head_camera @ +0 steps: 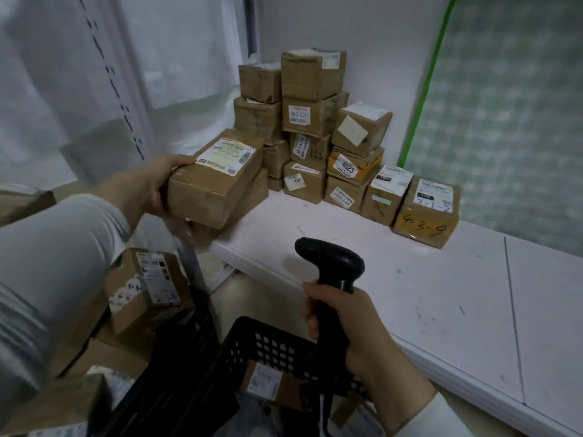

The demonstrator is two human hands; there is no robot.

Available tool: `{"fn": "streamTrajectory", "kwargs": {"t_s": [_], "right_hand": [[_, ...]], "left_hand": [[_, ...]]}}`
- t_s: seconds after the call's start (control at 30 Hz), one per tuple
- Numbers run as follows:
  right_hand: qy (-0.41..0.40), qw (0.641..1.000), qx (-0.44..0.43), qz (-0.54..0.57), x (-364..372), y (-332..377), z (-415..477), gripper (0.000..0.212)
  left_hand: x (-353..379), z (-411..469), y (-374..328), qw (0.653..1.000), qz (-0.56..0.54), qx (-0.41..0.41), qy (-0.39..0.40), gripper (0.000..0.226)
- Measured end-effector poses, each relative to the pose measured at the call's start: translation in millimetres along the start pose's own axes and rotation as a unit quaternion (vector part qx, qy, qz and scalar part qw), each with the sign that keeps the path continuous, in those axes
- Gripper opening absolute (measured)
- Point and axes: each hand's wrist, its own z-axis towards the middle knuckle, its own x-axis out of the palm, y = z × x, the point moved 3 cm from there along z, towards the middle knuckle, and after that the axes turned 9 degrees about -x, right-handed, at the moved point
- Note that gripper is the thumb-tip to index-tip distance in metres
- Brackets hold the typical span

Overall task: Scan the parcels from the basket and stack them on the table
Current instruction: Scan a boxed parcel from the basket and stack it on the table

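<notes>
My left hand (148, 187) grips the near end of a brown cardboard parcel (217, 178) with a white label on top, held at the left end of the white table (441, 294) over another brown box. My right hand (340, 323) holds a black barcode scanner (331, 263) by its handle, head pointing up and left toward the parcel. Below it is the black plastic basket (268, 342) with a labelled parcel (268, 383) inside. A stack of brown parcels (312, 121) stands in the table's far corner.
A row of labelled boxes (426, 209) runs along the wall to the right of the stack. More cardboard boxes (148, 288) lie on the floor at left beside the basket. A green-edged patterned panel (504, 105) rises behind the table.
</notes>
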Motion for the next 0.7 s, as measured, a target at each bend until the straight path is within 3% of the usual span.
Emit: {"fn": "streamTrajectory", "kwargs": {"t_s": [0.03,0.1,0.17,0.23,0.3,0.37,0.7], "right_hand": [[0.003,1.0,0.002,-0.004,5,-1,3,0.012],[0.007,1.0,0.009,-0.01,13,-5,7,0.011],[0.014,1.0,0.016,-0.015,19,-8,10,0.009],[0.021,0.999,0.023,-0.02,24,-11,13,0.008],[0.021,0.999,0.026,-0.027,26,-14,17,0.007],[0.019,0.999,0.029,-0.029,27,-16,19,0.007],[0.016,0.999,0.028,-0.018,22,-21,22,0.007]], "left_hand": [[-2,1,-4,1.0,0.001,-0.001,-0.017,0.05],[-12,11,-11,0.991,0.012,0.044,-0.123,0.055],[-19,22,-15,0.977,0.045,0.12,-0.17,0.087],[-15,28,-7,0.964,0.156,0.149,-0.154,0.117],[-10,30,6,0.912,0.319,0.156,-0.208,0.128],[-8,28,10,0.863,0.383,0.175,-0.281,0.118],[-25,57,-16,0.847,0.37,0.239,-0.297,0.086]]}}
